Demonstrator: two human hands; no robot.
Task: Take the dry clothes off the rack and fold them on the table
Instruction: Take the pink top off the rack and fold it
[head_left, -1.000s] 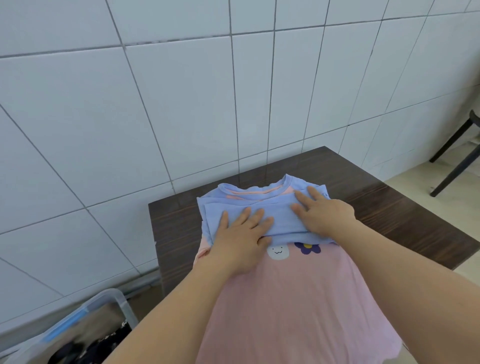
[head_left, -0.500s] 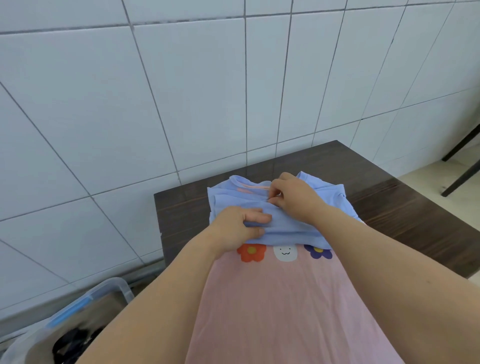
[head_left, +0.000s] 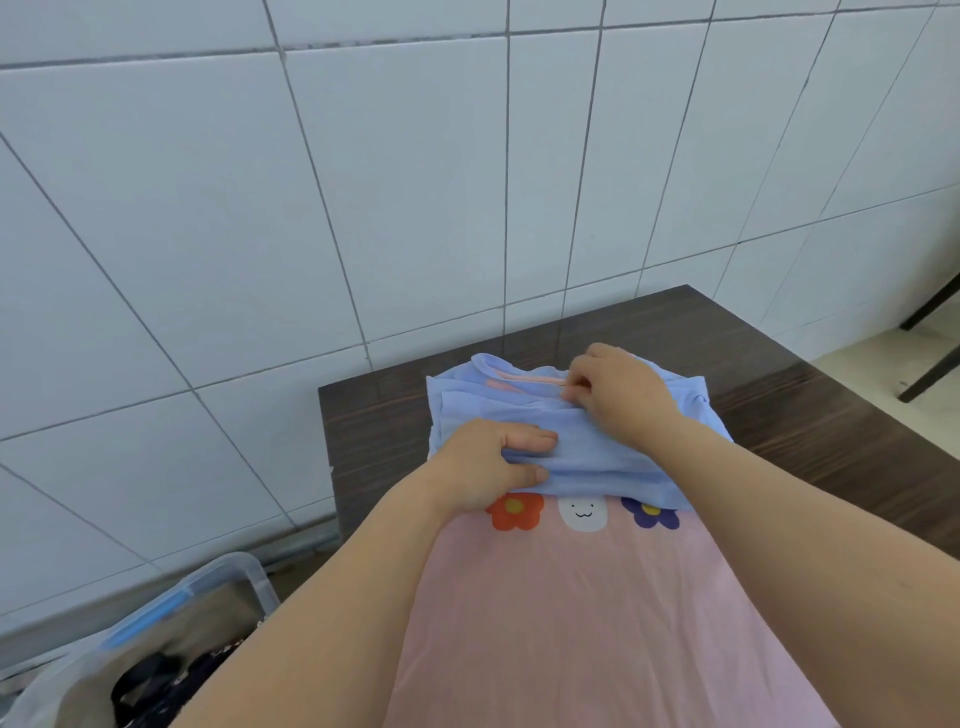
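A pink shirt (head_left: 582, 613) with flower prints lies spread on the dark wooden table (head_left: 374, 431), its near end running past the front edge toward me. Its light blue upper part (head_left: 597, 457) is folded over at the far end. My left hand (head_left: 488, 467) grips the near fold of the blue cloth between thumb and fingers. My right hand (head_left: 618, 395) pinches the cloth near the pink-trimmed collar at the far side.
A white tiled wall stands right behind the table. A clear plastic bin (head_left: 171, 639) with dark clothes sits on the floor at lower left. Dark chair legs (head_left: 930, 343) show at the far right.
Both hands lay flat on the blue fold a second ago. Now the left grips its near edge and the right has moved up to pinch near the collar.
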